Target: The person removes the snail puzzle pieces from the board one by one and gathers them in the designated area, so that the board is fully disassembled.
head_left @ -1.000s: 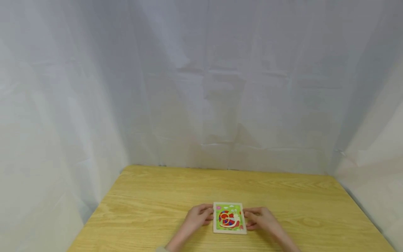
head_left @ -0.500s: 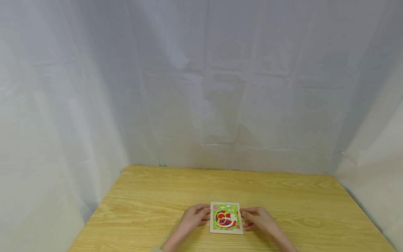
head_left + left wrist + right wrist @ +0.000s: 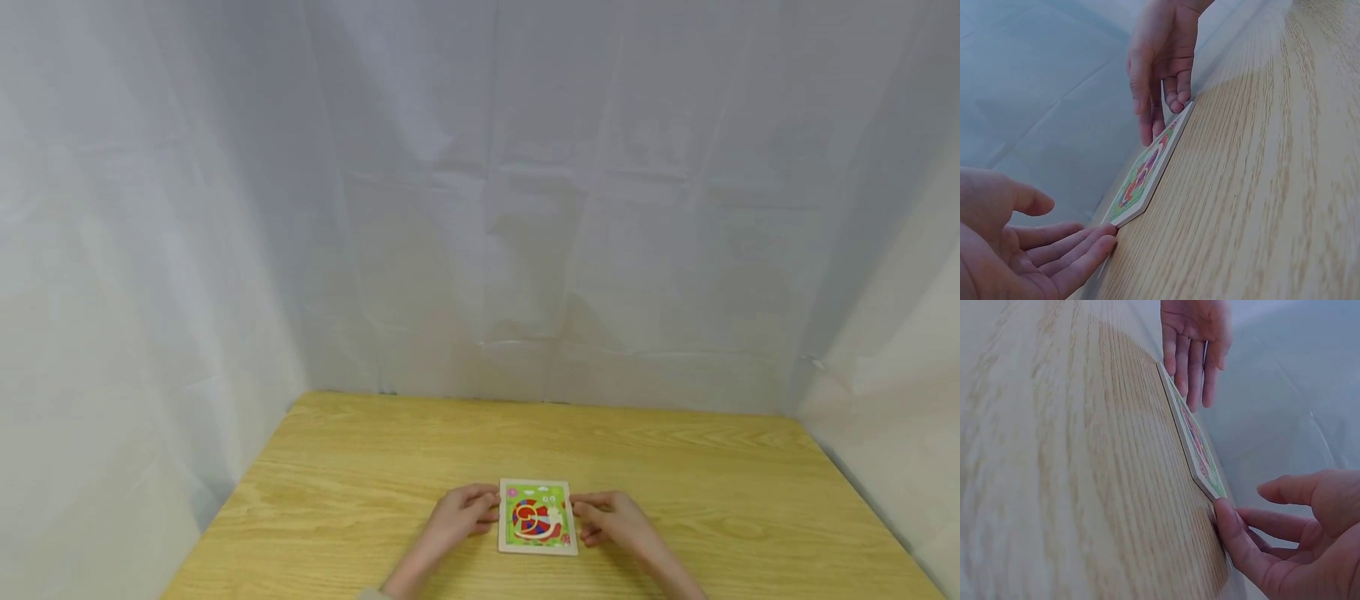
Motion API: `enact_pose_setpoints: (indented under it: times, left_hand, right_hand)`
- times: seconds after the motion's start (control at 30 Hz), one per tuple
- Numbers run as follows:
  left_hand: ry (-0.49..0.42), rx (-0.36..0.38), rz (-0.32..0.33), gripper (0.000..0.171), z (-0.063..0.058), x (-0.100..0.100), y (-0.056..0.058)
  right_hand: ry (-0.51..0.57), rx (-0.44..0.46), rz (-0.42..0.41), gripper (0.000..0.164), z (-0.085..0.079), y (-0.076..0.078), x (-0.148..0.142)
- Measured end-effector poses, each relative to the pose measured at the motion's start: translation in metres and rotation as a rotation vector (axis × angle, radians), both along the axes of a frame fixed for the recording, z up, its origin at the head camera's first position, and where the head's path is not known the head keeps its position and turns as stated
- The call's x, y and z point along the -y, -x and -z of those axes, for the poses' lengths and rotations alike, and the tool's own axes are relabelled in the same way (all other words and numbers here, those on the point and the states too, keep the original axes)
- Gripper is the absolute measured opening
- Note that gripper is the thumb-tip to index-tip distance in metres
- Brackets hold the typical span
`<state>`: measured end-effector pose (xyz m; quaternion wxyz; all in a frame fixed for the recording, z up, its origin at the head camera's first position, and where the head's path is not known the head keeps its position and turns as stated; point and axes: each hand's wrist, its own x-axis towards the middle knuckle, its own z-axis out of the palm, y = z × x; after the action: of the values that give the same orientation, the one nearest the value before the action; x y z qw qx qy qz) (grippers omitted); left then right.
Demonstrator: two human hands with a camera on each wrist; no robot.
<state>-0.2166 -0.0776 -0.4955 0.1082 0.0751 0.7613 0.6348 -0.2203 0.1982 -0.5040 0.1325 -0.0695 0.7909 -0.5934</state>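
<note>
In the head view, the snail board (image 3: 537,517) lies flat on the wooden table (image 3: 360,492), between my left hand (image 3: 462,511) and right hand (image 3: 612,519). Its printed clouds edge the far side and the snail's head points rightward; looking nearly square, it gives no clear long axis. In the left wrist view, my fingers (image 3: 1072,255) extend to the board's edge, thumb apart. In the right wrist view, relaxed fingers (image 3: 1232,528) touch the opposite edge, thumb clear, pinching nothing.
</note>
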Motion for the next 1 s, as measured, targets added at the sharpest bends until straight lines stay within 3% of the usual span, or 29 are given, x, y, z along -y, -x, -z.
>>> enact_pose_setpoints:
  times: [0.27, 0.43, 0.63, 1.0]
  left_hand:
    - [-0.008, 0.004, 0.009, 0.039, 0.001, 0.001, 0.001]
    - [-0.019, 0.009, 0.012, 0.041, -0.001, 0.004, 0.001]
    - [-0.061, -0.006, 0.015, 0.041, -0.007, 0.011, 0.001]
    - [-0.080, -0.041, 0.042, 0.042, -0.010, 0.017, 0.003]
  right_hand:
    - [-0.006, 0.000, 0.008, 0.040, -0.002, 0.000, 0.000]
    - [-0.028, -0.057, 0.029, 0.040, -0.003, 0.000, 0.000]
    - [-0.248, -0.305, 0.046, 0.030, -0.006, 0.003, 0.003]
    - [-0.473, -0.609, -0.218, 0.032, -0.004, 0.003, 0.022]
